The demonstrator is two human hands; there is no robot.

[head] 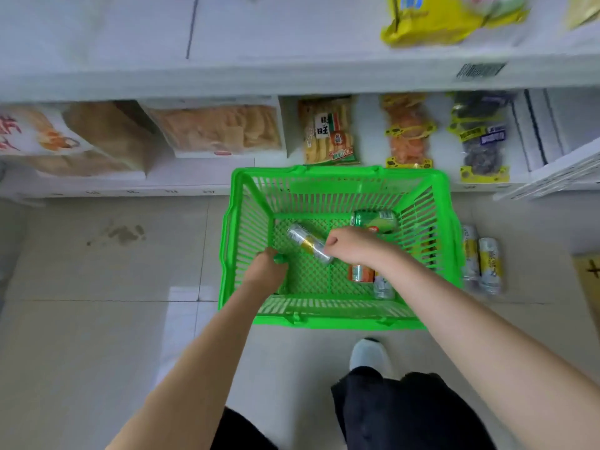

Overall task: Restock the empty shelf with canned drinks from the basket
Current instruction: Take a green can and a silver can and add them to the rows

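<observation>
A green plastic basket (337,181) stands on the floor below the shelves. Inside it, my right hand (352,246) grips a silver and yellow can (306,242) that lies tilted. My left hand (266,266) is low at the basket's left inner wall, fingers curled round a green object (280,258) that they mostly hide. A green can (375,220) lies at the back right of the basket. An orange and green can (360,274) and a silver can (383,286) lie under my right wrist. The white upper shelf (97,37) is bare on its left.
Two silver and yellow cans (480,259) lie on the floor right of the basket. The lower shelf (130,190) holds snack bags (328,131) just behind the basket. A yellow bag (435,21) sits on the upper shelf at right. My shoe (370,355) is in front of the basket.
</observation>
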